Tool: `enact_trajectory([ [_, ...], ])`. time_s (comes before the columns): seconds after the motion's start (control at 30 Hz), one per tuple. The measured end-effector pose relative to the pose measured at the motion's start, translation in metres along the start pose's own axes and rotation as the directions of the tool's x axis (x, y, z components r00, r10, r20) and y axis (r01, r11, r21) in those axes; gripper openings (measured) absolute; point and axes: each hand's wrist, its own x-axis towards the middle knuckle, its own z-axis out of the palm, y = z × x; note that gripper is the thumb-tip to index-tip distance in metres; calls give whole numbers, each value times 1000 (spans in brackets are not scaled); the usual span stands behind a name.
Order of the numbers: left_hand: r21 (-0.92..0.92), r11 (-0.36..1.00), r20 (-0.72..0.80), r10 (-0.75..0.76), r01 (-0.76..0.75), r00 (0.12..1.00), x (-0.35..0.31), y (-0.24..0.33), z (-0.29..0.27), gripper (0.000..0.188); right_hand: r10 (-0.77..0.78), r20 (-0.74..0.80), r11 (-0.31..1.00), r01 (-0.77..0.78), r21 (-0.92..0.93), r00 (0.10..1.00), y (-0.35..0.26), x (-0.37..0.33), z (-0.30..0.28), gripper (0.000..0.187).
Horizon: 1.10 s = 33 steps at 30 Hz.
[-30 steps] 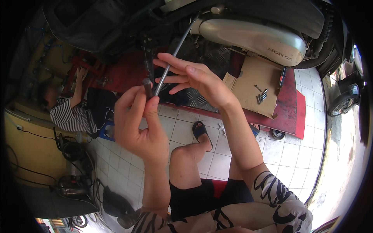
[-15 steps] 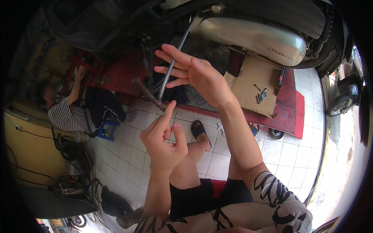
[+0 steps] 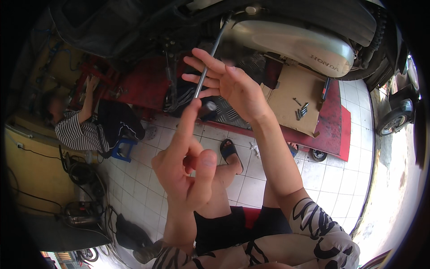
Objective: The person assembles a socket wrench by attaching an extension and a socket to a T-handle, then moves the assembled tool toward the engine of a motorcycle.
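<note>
Pointing up, left hand [image 3: 182, 166] holds nothing visible; forefinger tip overlaps lower end of metal rod [image 3: 217, 44], contact cannot tell. Right hand [image 3: 242, 92] unclenched, fingers spread across shaft, nearer its middle. Rod's axis slants forward, slightly rightward, toward left end of silver casing [image 3: 291, 42]. Counting: one rod, one cardboard sheet [image 3: 291, 80], several bolts [image 3: 304, 109], one casing, one co-worker [image 3: 83, 134].

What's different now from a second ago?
The left hand let go of the handle, index finger now extended. The handle's end swung from left of the metal rod to right. The right hand stays open at the rod; bolts unmoved.
</note>
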Motion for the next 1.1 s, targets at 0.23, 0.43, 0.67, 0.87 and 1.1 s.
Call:
enact_trajectory([
  [0.23,104,955,255,-297,279,920,-27,-20,11,42,-14,5,998,14,61,1000,1,1,-1,82],
  [0.43,-38,902,-52,-432,431,900,-21,-26,2,48,-37,-5,996,37,83,999,0,0,-2,83],
  [0.67,-60,945,-164,-327,321,931,2,-15,1,40,-55,12,990,53,133,998,9,8,3,81],
  [0.87,-128,949,-188,-309,289,932,23,-7,-2,25,-101,40,983,93,158,994,10,17,9,80],
  [1.1,113,993,-142,-26,42,990,33,-7,-6,17,-76,132,993,64,97,988,7,19,4,82],
])
